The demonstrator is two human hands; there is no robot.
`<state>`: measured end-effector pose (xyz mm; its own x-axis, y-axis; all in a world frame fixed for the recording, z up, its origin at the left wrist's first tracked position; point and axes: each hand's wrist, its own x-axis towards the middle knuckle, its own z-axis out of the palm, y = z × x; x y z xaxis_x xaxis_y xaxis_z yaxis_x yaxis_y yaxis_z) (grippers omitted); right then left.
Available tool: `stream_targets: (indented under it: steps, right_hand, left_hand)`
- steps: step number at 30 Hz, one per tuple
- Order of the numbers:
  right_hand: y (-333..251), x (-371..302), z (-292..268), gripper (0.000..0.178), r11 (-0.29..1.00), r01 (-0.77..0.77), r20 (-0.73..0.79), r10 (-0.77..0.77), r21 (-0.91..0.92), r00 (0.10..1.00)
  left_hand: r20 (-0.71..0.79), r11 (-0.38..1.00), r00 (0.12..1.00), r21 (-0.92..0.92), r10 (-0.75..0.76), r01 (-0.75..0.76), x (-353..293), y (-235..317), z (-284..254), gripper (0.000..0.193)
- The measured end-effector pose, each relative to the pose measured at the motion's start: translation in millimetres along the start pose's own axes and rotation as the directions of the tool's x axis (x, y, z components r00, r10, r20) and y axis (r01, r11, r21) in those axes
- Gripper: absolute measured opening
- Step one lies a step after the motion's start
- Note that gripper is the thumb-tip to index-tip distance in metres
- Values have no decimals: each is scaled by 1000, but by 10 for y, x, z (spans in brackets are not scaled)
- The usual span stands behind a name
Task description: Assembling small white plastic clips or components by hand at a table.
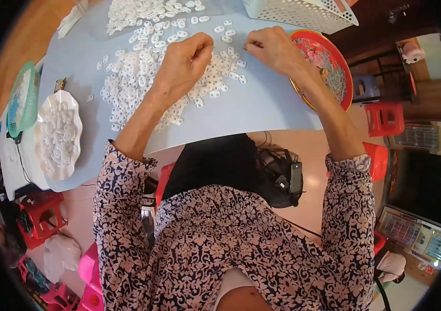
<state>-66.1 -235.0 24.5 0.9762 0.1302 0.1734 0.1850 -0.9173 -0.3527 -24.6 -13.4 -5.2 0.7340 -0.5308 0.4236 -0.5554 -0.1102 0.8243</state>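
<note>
Over a wide pile of small white oval plastic pieces with two holes (135, 78), my left hand (186, 59) is closed, its thumb and fingers curled together. Whatever it may hold is hidden. To its right, my right hand (272, 49) pinches with thumb and forefinger beside the red round tray (346, 72). I cannot make out anything between those fingertips. Small grey pieces (338, 78) and some reddish bits lie in the tray, partly behind my right forearm. A few loose white pieces (226, 39) lie on the table between my hands.
A white scalloped dish (78, 129) of similar white pieces stands at the table's left edge, near a green basket (33, 98). More white pieces (137, 13) heap at the far side. A white perforated basket (303, 15) stands far right. Red stools (386, 118) stand beyond the table.
</note>
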Motion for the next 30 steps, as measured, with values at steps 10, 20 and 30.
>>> stream_targets:
  steps: [10, 20, 30]
  right_hand:
    - [-7, 90, 43, 11, 989, 38, 55, -31, -143, 998]
    - [124, 66, -7, 10, 877, -130, -7, 150, 463, 989]
    - [108, -15, 55, 16, 783, 8, -95, 65, 622, 993]
  left_hand:
    - [12, 999, 999, 5, -48, 48, 34, 24, 21, 7]
    - [84, 914, 984, 364, 160, -180, 291, -63, 326, 6]
    - [29, 910, 969, 339, 246, -241, 334, -111, 378, 5]
